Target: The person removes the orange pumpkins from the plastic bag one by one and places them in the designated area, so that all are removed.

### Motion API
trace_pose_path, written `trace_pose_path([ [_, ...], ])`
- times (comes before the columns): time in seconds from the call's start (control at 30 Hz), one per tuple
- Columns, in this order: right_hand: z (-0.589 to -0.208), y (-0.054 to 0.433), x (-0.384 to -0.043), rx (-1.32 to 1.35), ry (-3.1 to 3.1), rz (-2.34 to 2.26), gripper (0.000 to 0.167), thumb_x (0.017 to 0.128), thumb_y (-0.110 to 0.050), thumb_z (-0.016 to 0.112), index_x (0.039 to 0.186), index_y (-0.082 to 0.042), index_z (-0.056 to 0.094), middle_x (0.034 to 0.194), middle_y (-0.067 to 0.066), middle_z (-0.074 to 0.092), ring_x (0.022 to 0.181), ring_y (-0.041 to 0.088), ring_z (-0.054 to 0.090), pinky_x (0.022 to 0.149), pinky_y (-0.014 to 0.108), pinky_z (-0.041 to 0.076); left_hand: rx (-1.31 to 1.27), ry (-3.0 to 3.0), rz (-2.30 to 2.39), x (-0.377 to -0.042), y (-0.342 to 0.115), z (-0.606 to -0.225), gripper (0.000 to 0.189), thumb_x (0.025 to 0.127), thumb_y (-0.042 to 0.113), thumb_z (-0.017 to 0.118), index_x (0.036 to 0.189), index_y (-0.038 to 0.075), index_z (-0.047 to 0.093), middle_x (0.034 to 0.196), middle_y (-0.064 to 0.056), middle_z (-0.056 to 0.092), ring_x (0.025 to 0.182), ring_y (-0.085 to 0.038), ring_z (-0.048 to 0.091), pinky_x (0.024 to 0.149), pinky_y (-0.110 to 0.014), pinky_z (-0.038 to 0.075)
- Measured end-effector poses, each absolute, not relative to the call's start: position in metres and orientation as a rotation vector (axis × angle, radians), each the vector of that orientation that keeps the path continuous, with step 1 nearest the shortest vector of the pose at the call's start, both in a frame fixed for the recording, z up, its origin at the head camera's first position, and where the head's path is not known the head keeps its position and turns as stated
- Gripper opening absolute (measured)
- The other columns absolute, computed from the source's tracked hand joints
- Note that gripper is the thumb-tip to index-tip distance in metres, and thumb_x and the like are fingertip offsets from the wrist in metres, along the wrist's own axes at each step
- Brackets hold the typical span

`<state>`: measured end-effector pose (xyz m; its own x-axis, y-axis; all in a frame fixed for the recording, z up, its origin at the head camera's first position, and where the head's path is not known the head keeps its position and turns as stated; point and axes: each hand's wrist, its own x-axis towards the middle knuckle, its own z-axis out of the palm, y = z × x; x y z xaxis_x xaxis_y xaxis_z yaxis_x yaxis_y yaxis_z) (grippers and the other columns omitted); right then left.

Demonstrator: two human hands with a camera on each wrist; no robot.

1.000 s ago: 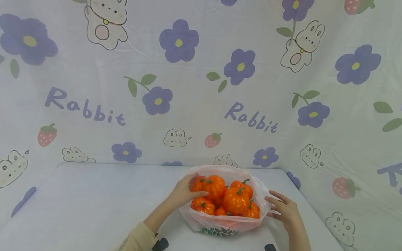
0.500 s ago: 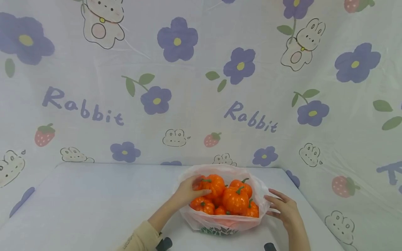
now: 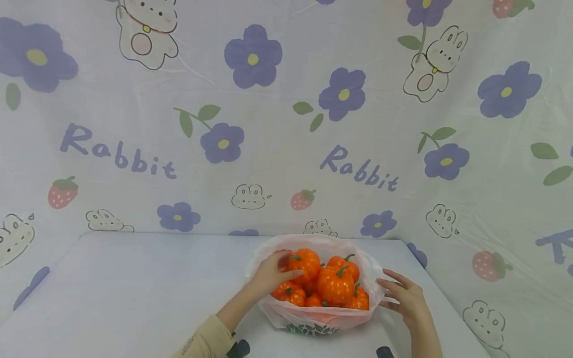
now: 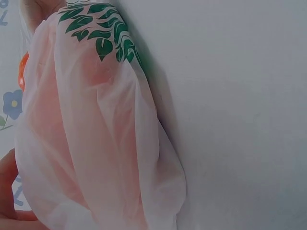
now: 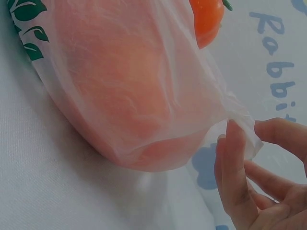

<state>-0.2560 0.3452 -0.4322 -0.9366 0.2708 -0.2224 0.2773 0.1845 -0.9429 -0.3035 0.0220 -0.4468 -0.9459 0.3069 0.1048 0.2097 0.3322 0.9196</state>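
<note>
A white plastic bag (image 3: 313, 325) with green leaf print stands with its mouth spread, holding several glossy orange pumpkins (image 3: 335, 286) with green stems. At its left, my left hand (image 3: 268, 272) reaches over the rim and grips an upper-left pumpkin (image 3: 308, 261), thumb in front, fingertips partly hidden behind it. On the other side, my right hand (image 3: 405, 298) holds the bag's right rim. Its fingers pinch the thin plastic (image 5: 235, 115) in the right wrist view. Only a thumb and finger of the left hand (image 4: 12, 191) show at the left wrist view's edge.
The bag rests on a white-covered table (image 3: 134, 288), toward its back right. A patterned curtain (image 3: 286, 149) with rabbits and flowers hangs behind. Two dark cylindrical ends (image 3: 239, 348) show near the bottom edge, one by each forearm.
My left hand has shifted slightly right and inward around the pumpkin. The right hand and the bag have barely moved; the head view has shifted a little.
</note>
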Motion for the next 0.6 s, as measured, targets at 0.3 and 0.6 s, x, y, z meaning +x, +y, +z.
trace_pose_path([
  [0.3, -0.431, 0.344, -0.249, 0.572, 2.417, -1.912, 0.069, 0.091, -0.029, 0.069, 0.147, -0.003, 0.039, 0.144, 0.030, 0.043, 0.084, 0.012, 0.062, 0.075, 0.031, 0.062, 0.437, 2.503, 1.732, -0.296, 0.026, -0.443, 0.064, 0.085, 0.031, 0.076, 0.136, 0.001, 0.052, 0.141, -0.018, 0.054, 0.131, -0.037, 0.053, 0.106, -0.048, 0.048],
  [0.6, -0.430, 0.343, -0.243, 0.587, 2.422, -1.906, 0.067, 0.090, -0.028, 0.069, 0.146, -0.003, 0.040, 0.139, 0.029, 0.048, 0.082, 0.010, 0.063, 0.075, 0.032, 0.063, 0.445, 2.507, 1.753, -0.291, 0.028, -0.443, 0.065, 0.083, 0.025, 0.078, 0.137, 0.000, 0.050, 0.142, -0.018, 0.052, 0.133, -0.038, 0.050, 0.109, -0.050, 0.044],
])
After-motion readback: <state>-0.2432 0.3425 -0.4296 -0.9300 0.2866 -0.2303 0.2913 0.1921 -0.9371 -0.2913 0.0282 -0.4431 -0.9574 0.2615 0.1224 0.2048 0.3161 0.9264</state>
